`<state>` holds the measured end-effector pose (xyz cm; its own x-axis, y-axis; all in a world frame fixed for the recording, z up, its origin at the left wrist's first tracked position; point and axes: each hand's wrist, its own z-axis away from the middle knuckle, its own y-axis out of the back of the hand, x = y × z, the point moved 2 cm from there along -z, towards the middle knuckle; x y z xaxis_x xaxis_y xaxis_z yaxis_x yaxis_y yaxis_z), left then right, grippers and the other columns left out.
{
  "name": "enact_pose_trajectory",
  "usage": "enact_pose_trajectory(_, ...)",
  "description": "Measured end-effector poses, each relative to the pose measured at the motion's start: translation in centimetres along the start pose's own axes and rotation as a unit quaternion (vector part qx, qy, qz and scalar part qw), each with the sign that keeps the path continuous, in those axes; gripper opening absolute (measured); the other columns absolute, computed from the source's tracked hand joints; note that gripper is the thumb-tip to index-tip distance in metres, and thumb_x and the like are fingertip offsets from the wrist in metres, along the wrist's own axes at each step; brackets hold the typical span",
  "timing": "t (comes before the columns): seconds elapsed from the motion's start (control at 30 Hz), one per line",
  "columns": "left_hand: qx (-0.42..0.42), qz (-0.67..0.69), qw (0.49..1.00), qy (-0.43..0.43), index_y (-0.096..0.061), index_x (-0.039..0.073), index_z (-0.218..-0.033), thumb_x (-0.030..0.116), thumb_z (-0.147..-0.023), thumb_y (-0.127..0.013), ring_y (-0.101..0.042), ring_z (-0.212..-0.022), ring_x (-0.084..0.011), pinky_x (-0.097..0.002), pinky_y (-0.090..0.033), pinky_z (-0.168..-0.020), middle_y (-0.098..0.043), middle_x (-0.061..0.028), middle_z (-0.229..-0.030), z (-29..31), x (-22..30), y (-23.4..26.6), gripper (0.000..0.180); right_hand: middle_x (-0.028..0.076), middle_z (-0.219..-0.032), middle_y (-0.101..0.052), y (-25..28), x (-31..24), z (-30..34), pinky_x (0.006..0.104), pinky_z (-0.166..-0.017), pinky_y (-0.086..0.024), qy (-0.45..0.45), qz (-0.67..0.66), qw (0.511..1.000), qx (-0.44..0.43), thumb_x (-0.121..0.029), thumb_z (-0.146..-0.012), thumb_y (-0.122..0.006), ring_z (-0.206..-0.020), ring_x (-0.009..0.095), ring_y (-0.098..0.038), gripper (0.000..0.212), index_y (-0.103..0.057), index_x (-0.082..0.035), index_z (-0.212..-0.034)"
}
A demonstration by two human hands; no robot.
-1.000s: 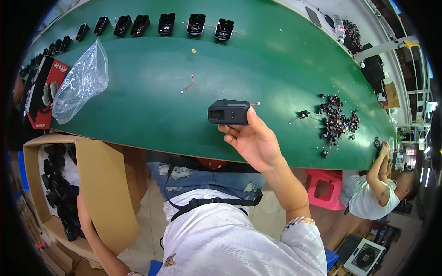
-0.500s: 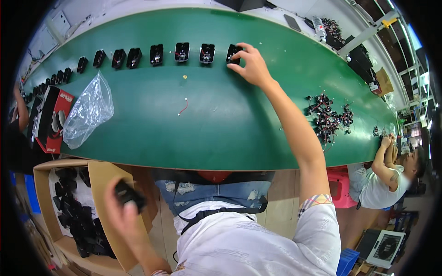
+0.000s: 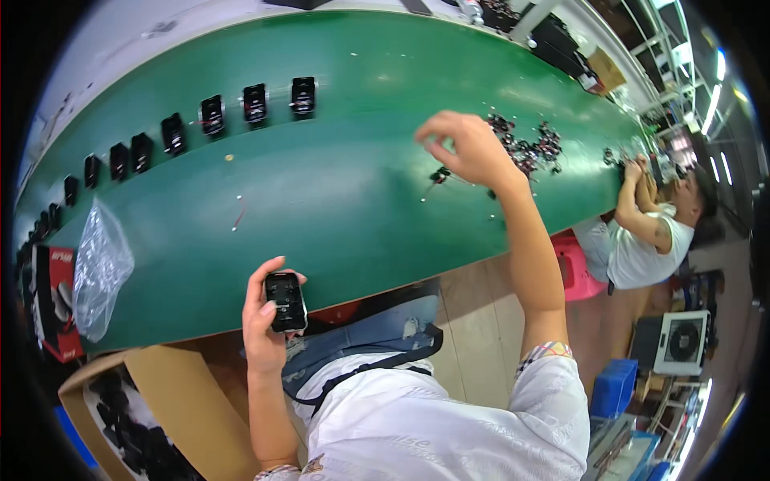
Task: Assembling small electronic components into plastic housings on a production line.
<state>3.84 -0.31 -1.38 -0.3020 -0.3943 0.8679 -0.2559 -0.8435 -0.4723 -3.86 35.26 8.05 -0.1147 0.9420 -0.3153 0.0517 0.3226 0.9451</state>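
Near the table's front edge, my left hand (image 3: pixel 261 325) is closed around a black plastic housing (image 3: pixel 286 303), its open side with small fittings facing up. My right hand (image 3: pixel 469 148) is over the green table (image 3: pixel 353 232), beside a pile of small black wired parts (image 3: pixel 525 152). Its fingers are bent, with a gap between thumb and forefinger and nothing visible in them. A few loose wired parts (image 3: pixel 439 175) lie just below that hand. Further left, a curved row of similar black housings stands along the table, ending at the rightmost housing (image 3: pixel 303 97).
A clear plastic bag (image 3: pixel 102 272) and a red-and-black box (image 3: pixel 56 301) lie at the left. Below them stands an open cardboard box (image 3: pixel 180 401) of black housings. A thin red wire (image 3: pixel 240 215) lies mid-table. At the right, another person (image 3: pixel 654 232) sits by a pink stool (image 3: pixel 573 268).
My right hand has left the row's rightmost housing and moved toward the wired parts. My left hand has carried a housing from beside the cardboard box to the table edge. The view has turned right.
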Motion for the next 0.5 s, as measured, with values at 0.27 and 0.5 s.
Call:
enact_pose_trajectory(0.27,-0.156,0.042,0.987,0.020,-0.031,0.001,-0.149,0.028,-0.071,-0.075,-0.060,-0.080,-0.0118,-0.0227,-0.049,-0.064,-0.052,-0.0154,-0.129,-2.9,-1.0,-3.2,0.093,0.009,-0.104,-0.061,-4.7,3.8,6.6,0.0369,-0.077,-0.052,-0.025,0.022,0.999,0.037,-0.007,-0.080,-0.072,-0.085,0.025,-0.064,0.025,-0.064,-0.009,-0.104)
enact_pose_trajectory(0.5,-0.138,-0.047,0.989,-0.008,-0.031,0.002,-0.148,0.030,-0.072,-0.072,-0.058,-0.072,-0.0116,-0.0229,-0.047,-0.057,-0.054,-0.0155,-0.126,-2.8,-2.5,-2.8,0.091,0.007,-0.078,-0.065,-6.6,1.9,4.7,0.0272,-0.060,-0.048,-0.076,-0.226,0.969,0.069,-0.015,-0.086,-0.070,-0.061,0.012,-0.059,0.022,-0.062,-0.002,-0.101)
